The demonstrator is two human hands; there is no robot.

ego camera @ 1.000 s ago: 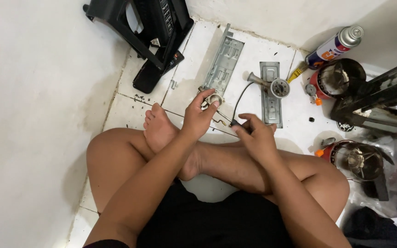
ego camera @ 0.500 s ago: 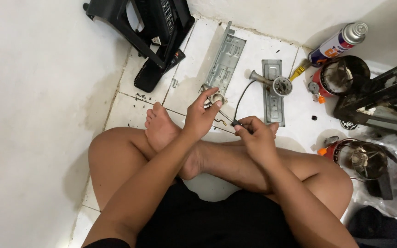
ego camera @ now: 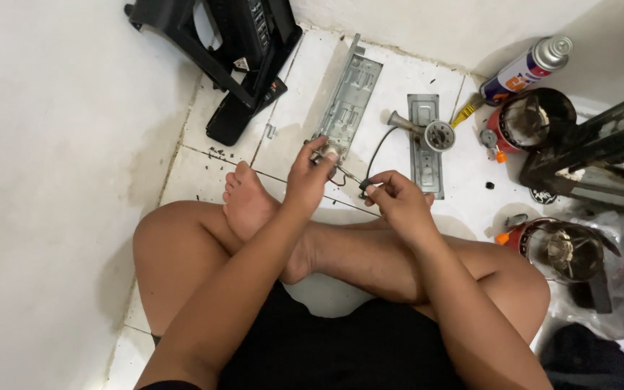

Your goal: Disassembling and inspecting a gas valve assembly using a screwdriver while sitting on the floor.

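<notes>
Fingers of the left hand [ego camera: 310,177] are pinching a small round metal part [ego camera: 330,152] over the white tiled floor [ego camera: 204,173], at the near end of a long grey metal plate [ego camera: 348,97]. Just right, the right hand [ego camera: 399,202] is pinching the end of a thin black wire [ego camera: 375,153] arching away toward a grey round fitting [ego camera: 438,135].

A home floor corner: white tiles [ego camera: 399,79], bare wall [ego camera: 52,144] (spray can [ego camera: 527,70] nearby).
</notes>
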